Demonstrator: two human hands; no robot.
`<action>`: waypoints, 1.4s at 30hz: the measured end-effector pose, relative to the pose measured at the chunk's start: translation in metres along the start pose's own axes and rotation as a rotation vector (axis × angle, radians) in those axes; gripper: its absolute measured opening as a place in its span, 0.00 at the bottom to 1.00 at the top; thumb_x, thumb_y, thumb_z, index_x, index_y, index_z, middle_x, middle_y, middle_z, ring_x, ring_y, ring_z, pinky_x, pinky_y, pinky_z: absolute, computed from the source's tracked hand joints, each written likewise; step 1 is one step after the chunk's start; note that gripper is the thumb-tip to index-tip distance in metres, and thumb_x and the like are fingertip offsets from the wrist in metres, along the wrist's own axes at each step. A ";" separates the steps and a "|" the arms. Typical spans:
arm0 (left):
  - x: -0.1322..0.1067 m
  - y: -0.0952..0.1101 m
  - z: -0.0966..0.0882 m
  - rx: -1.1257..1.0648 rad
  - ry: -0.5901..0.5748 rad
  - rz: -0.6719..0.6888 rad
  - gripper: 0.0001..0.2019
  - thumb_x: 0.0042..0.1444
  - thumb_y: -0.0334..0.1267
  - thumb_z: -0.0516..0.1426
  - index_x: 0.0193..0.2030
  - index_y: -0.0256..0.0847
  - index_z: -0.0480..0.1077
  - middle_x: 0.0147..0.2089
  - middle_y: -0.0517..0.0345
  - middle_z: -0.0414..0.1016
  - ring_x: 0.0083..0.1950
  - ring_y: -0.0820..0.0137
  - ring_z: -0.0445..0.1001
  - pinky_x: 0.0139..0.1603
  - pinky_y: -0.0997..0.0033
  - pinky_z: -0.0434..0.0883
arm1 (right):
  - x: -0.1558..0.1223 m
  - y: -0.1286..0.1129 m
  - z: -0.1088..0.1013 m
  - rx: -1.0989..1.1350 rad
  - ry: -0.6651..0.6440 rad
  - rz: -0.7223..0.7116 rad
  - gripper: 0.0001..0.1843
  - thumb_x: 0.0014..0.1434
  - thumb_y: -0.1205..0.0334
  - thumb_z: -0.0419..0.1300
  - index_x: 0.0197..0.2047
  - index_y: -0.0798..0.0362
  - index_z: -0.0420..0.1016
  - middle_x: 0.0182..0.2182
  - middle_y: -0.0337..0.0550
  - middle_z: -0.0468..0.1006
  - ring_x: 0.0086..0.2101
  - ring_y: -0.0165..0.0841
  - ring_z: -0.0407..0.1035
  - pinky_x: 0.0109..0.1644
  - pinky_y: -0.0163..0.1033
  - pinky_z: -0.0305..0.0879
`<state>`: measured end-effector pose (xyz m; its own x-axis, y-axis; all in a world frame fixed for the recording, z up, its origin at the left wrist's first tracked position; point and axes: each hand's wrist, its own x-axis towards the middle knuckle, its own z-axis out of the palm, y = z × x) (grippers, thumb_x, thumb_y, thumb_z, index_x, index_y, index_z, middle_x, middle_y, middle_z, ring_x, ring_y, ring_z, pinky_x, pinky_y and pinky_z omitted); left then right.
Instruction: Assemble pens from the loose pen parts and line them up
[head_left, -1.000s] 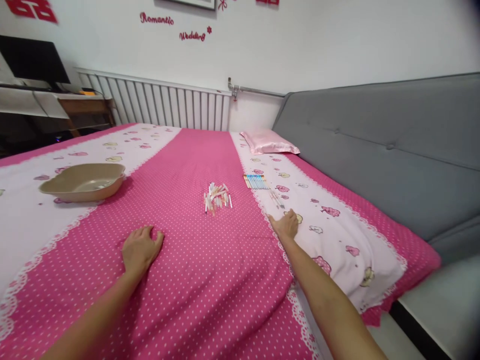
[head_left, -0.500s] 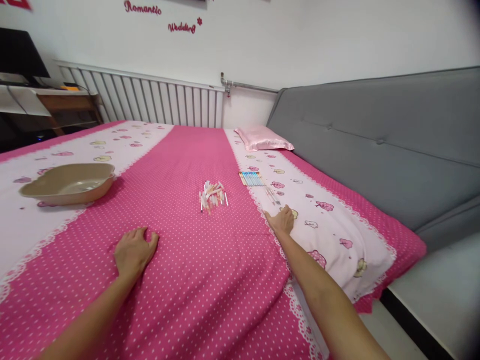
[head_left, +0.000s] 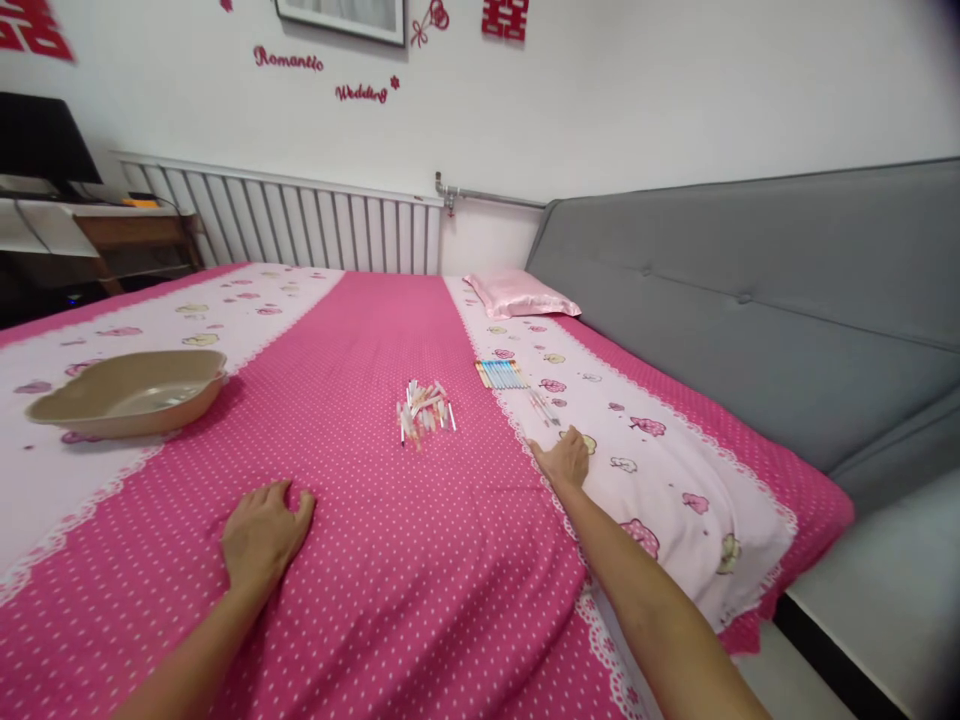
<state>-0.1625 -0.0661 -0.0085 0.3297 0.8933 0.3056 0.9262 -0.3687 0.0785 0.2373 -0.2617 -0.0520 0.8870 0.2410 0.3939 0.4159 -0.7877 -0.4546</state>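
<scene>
My left hand (head_left: pixel 266 530) lies palm down on the pink dotted bedspread (head_left: pixel 360 570), holding nothing, thumb apart from the fingers. On the white strip at the right rests my right hand (head_left: pixel 566 458), also palm down with its thumb spread. Just beyond its fingertips are a few slim pens (head_left: pixel 543 406) lying side by side. Farther off, a neat row of pens (head_left: pixel 502 375), mostly blue with some orange, lies across the strip's lace edge. Between the hands, a loose pile of pale pen-like sticks (head_left: pixel 426 408) sits on the dotted cloth.
A beige basin (head_left: pixel 142 400) stands on the bed at the left. At the far right corner lies a pink pillow (head_left: pixel 521 294). A grey padded headboard (head_left: pixel 735 320) runs along the right, and a white radiator (head_left: pixel 300 215) lines the back wall. A desk (head_left: pixel 135 232) with a monitor stands back left.
My view has tilted up a little, so more of the wall shows and everything sits lower in the picture. Both hands stay in place on the bed, and the pens have not moved.
</scene>
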 end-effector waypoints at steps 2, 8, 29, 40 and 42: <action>-0.001 0.000 0.001 0.005 0.009 0.002 0.30 0.57 0.51 0.41 0.52 0.30 0.69 0.48 0.41 0.74 0.50 0.54 0.70 0.51 0.60 0.65 | -0.001 0.000 0.000 -0.002 -0.001 -0.002 0.48 0.45 0.41 0.62 0.58 0.68 0.55 0.51 0.67 0.67 0.51 0.53 0.61 0.55 0.48 0.53; -0.002 0.001 0.001 0.008 -0.003 -0.024 0.29 0.57 0.51 0.41 0.52 0.31 0.69 0.50 0.43 0.74 0.52 0.56 0.69 0.53 0.61 0.63 | -0.003 0.001 -0.002 -0.020 -0.018 -0.006 0.50 0.45 0.40 0.61 0.59 0.69 0.54 0.51 0.68 0.67 0.51 0.53 0.61 0.55 0.48 0.53; -0.011 -0.004 0.010 -0.043 0.107 -0.012 0.24 0.57 0.47 0.45 0.48 0.31 0.71 0.45 0.44 0.75 0.48 0.57 0.70 0.50 0.61 0.65 | -0.008 0.007 0.004 -0.037 -0.022 -0.024 0.51 0.44 0.37 0.59 0.59 0.69 0.53 0.50 0.70 0.67 0.51 0.55 0.61 0.53 0.51 0.56; -0.013 -0.001 0.006 -0.057 0.119 -0.011 0.24 0.57 0.47 0.45 0.47 0.31 0.72 0.45 0.43 0.75 0.47 0.56 0.70 0.50 0.60 0.65 | -0.010 0.008 0.002 -0.030 -0.025 -0.030 0.50 0.45 0.37 0.58 0.59 0.68 0.54 0.51 0.70 0.66 0.50 0.55 0.62 0.52 0.52 0.58; -0.014 -0.001 0.006 -0.057 0.122 -0.015 0.24 0.57 0.47 0.45 0.47 0.31 0.71 0.45 0.43 0.75 0.47 0.56 0.70 0.50 0.60 0.64 | -0.011 0.008 0.001 -0.029 -0.028 -0.027 0.50 0.45 0.37 0.58 0.59 0.68 0.54 0.51 0.70 0.66 0.50 0.55 0.62 0.52 0.52 0.58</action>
<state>-0.1667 -0.0765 -0.0187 0.2878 0.8624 0.4165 0.9178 -0.3725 0.1371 0.2312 -0.2696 -0.0605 0.8810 0.2781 0.3828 0.4341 -0.7969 -0.4202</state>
